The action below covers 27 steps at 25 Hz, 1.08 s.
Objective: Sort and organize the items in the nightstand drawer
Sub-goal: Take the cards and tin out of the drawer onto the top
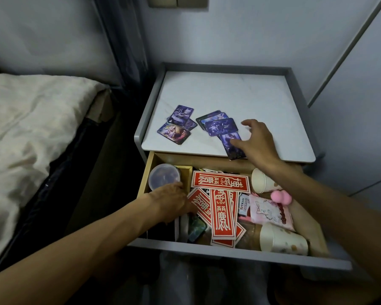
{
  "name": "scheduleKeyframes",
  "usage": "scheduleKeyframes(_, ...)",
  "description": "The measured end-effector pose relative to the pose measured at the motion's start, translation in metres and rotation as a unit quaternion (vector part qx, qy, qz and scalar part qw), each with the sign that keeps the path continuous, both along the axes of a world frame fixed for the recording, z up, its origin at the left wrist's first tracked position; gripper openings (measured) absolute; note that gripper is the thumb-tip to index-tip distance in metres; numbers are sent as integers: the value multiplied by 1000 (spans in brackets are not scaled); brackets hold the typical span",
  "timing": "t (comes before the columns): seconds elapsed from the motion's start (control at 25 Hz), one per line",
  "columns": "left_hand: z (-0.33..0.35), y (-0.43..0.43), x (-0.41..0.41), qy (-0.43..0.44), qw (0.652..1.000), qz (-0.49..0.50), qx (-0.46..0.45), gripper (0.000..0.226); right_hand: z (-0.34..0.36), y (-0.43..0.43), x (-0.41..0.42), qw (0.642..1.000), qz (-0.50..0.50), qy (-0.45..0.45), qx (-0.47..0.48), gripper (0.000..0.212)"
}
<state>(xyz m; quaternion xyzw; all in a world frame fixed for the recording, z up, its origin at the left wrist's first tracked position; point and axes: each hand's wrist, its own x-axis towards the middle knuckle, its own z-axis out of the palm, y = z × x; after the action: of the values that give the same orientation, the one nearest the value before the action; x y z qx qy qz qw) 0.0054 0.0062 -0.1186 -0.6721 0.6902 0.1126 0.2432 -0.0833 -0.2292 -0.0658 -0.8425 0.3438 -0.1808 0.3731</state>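
Setting: bedside corner, bed [31,128] on the left, grey nightstand top [251,95] against the wall, drawer [229,252] pulled out below it.
Up top: two loose heaps of cards, left pile [177,124] and right pile [220,126], near each other but not touching.
Right hand [256,142]: on the top, fingers spread and relaxed, thumb resting on a dark card [230,146] at the front edge. The card's long side runs roughly front to back.
Left hand [169,201]: down in the drawer's left part, just beside the round tub [164,176]. Fingertips are hidden, so can't tell if it's gripping anything.
Next target, my guess: the greenish card [196,227] in the drawer, just on the person's side of the left hand, tucked against the red stickers [223,211].
Nearer hand: left, easily. The right one is well apart, up top.
Watch out: pulling that card probably drags the stickers along.
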Motion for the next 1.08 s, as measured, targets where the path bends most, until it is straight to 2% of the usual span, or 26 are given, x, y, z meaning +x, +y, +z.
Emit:
scheduleKeyframes(0.08,23,1,-7,18,999,45,16,41,0,13,-11,998,24,-27,-50,42)
scheduleKeyframes(0.2,59,13,-6,44,993,103,-36,43,1,38,-27,991,91,-80,-57,22)
scheduleKeyframes(0.28,83,29,5,70,981,157,-95,40,-1,52,-33,987,140,-68,-32,13)
scheduleKeyframes(0.36,100,49,24,106,949,266,-132,36,-10,63,-31,983,183,-18,7,13)
scheduleKeyframes(0.44,107,67,45,159,893,371,-198,34,-21,77,-19,971,221,54,77,26)
scheduleKeyframes(0.52,103,77,59,193,825,451,-281,31,-30,94,-4,953,230,105,169,48)
scheduleKeyframes(0.6,92,82,67,244,740,525,-344,24,-37,109,15,940,220,127,228,69)
scheduleKeyframes(0.68,81,84,74,313,650,580,-378,17,-42,123,33,933,215,152,244,83)
scheduleKeyframes(0.72,78,84,76,330,621,593,-391,17,-45,128,41,933,209,160,245,81)
scheduleKeyframes(0.84,79,84,80,365,553,618,-424,18,-51,137,55,936,190,164,247,47)
scheduleKeyframes(0.96,86,82,77,395,502,623,-452,16,-53,136,57,927,153,155,307,56)
scheduleKeyframes(1.08,91,80,69,435,447,630,-463,13,-38,131,44,918,138,111,355,30)
